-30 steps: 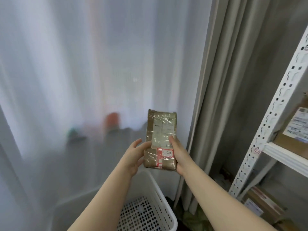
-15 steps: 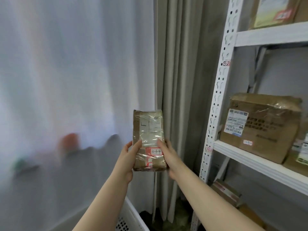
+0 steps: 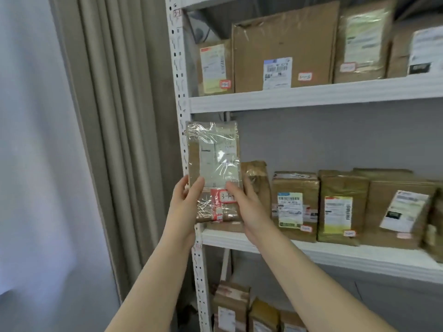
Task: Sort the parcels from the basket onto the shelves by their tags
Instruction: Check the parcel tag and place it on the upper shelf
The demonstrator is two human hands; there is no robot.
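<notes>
I hold a small brown parcel [image 3: 214, 164] wrapped in clear tape upright in front of the shelf's left post. It carries a pale label and a red-bordered tag [image 3: 224, 197] with handwritten digits. My left hand [image 3: 184, 207] grips its left edge, thumb across the front. My right hand [image 3: 249, 209] grips its right edge, thumb beside the tag. The parcel hangs at the height of the middle shelf [image 3: 311, 252], at its left end. The basket is out of view.
A white metal shelf unit [image 3: 182, 92] fills the right side. Its upper shelf [image 3: 311, 95], middle shelf and bottom level hold several brown parcels with labels and small tags. A beige curtain [image 3: 119, 140] and a white sheer curtain [image 3: 36, 140] hang at the left.
The view has swung right from the curtain and basket to the shelves. Both hands have kept their hold on the parcel and raised it in front of the middle shelf's left end.
</notes>
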